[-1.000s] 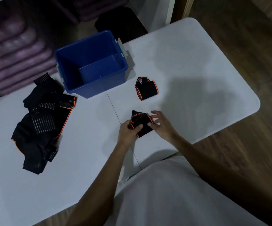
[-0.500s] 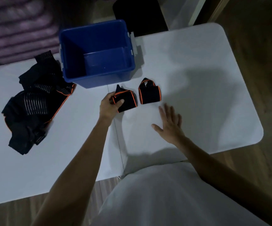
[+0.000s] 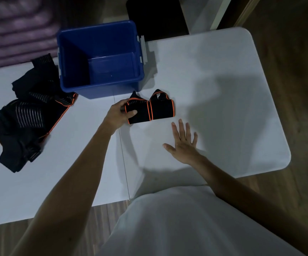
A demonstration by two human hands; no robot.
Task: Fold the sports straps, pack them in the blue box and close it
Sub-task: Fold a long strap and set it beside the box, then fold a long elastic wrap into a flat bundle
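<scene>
**Black straps beside open blue box**

Black, orange-edged fabric makes up all the straps we observe. Our left hand point(image 3: 119, 113) grips one folded strap point(image 3: 138, 111), thumb on top, pressed against a second folded strap point(image 3: 162, 108) on the white table point(image 3: 223, 85). Our right hand point(image 3: 183, 143) rests flat, fingers spread, near both and holding nothing. We note the blue box point(image 3: 99, 58) just behind, lid off, white latches on its sides. We find an unfolded strap pile point(image 3: 27, 115) left of it, touching its corner. No legible writing anywhere.
</scene>
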